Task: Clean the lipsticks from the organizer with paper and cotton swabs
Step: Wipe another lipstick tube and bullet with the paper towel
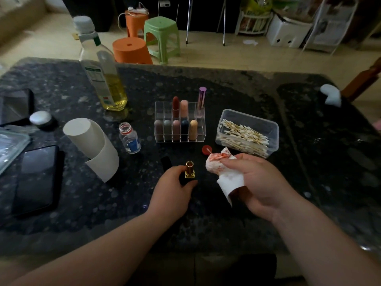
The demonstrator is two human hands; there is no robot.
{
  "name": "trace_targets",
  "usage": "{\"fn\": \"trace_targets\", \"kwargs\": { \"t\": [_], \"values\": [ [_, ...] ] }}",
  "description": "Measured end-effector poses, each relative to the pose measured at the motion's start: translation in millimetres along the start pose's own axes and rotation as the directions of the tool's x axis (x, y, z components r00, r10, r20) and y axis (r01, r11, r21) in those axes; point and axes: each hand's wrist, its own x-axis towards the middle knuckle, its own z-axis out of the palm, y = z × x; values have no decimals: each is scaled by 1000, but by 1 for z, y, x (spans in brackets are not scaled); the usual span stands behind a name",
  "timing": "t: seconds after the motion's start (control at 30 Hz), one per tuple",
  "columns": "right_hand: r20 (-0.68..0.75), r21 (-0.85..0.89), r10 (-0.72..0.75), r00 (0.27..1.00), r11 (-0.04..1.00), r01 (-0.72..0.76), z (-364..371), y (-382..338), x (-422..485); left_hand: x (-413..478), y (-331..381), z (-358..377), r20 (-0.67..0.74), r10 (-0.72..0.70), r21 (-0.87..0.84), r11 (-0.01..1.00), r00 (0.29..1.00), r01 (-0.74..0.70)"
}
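Observation:
My left hand [174, 187] grips the black base of an uncapped lipstick [189, 169] with a gold tube, held upright near the table's front middle. My right hand [257, 182] holds a crumpled white paper [221, 168] stained red, just right of the lipstick. A clear organizer [198, 133] behind them holds several lipsticks and a purple-capped tube. Its black cap [166, 163] lies to the left of my left hand. A clear box of cotton swabs [247, 134] stands to the right of the organizer.
A paper roll [91, 146] lies at the left, beside a small open bottle [130, 139] and a tall oil bottle [103, 69]. A red bottle cap [206, 150] with a swab sits in front of the organizer. Phones [35, 178] lie at far left.

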Motion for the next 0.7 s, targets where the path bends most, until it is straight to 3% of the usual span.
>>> {"fn": "trace_targets", "kwargs": {
  "t": [0.1,0.17,0.23,0.27,0.37,0.5,0.7],
  "values": [
    [23,14,-61,998,998,61,-7,-3,-2,-18,20,-8,173,-104,-324,933,979,156],
    [21,24,-158,987,987,157,-11,-4,-4,-34,33,-22,330,-121,-604,735,936,308],
    [30,4,-263,964,965,263,-12,-4,-9,-46,36,-38,420,-68,-729,568,905,382],
    [55,-11,-298,953,954,299,-11,-3,-11,-49,36,-45,438,-42,-750,534,898,391],
    [190,-12,-302,934,951,310,-3,3,-19,-54,35,-60,477,24,-746,539,879,391],
    [333,91,-237,913,971,219,12,7,-26,-52,32,-67,514,97,-728,575,852,373],
    [222,296,-126,967,953,57,28,12,-20,-53,26,-87,499,137,-764,535,856,360]
  ]
}}
